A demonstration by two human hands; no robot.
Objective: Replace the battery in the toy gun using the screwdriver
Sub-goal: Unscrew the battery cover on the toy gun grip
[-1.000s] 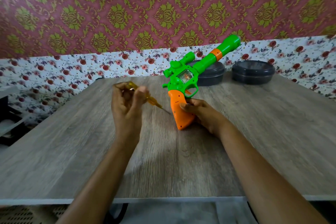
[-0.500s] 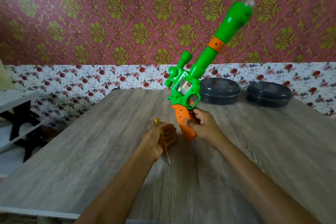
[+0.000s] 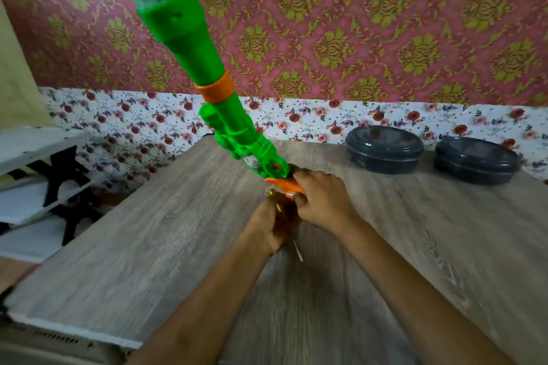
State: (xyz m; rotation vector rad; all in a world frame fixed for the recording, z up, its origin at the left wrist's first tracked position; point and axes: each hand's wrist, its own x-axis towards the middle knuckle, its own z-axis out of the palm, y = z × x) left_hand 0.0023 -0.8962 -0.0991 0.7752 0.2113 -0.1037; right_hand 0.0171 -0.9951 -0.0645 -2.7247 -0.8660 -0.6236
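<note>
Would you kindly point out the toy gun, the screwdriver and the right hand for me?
toy gun (image 3: 189, 47), head view, on the green barrel.
screwdriver (image 3: 296, 248), head view, on the metal shaft.
right hand (image 3: 323, 201), head view, on its back.

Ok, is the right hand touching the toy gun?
Touching. The head view shows the right hand gripping the toy gun, fingers curled round its orange handle.

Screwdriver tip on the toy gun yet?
No, the screwdriver in the left hand points its tip toward the person, away from the toy gun.
</note>
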